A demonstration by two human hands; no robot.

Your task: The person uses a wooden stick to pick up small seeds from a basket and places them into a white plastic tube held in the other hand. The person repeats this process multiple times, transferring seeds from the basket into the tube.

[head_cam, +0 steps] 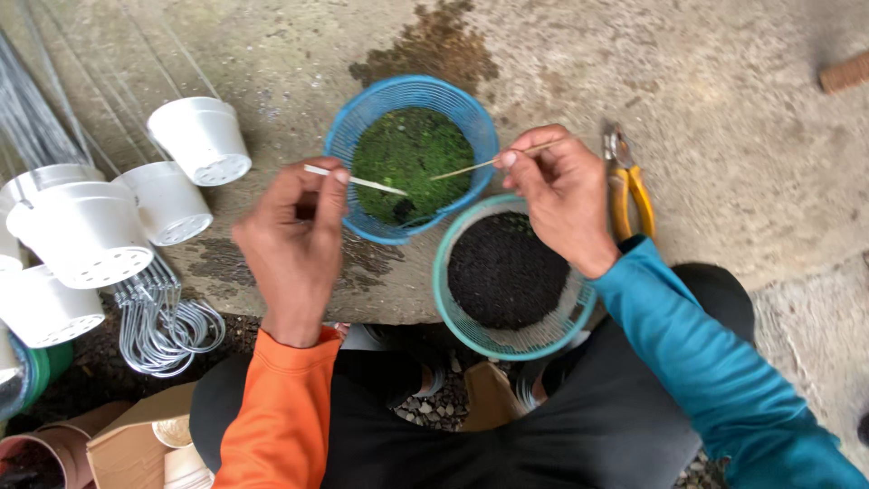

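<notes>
Moss [409, 154] in blue basket [354, 120], black grit [503, 269] in green basket [444, 292], left hand [294, 240] and right hand [561, 195] each pinching a stick.

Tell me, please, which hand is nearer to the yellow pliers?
Right. The right hand is just beside the yellow pliers; the left hand is far across the blue basket.

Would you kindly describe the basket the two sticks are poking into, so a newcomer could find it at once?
Start at the concrete slab and look just beyond the person's hands. The blue mesh basket there holds green moss. Its neighbour, the teal basket, sits nearer the person and holds black grains instead.
</notes>
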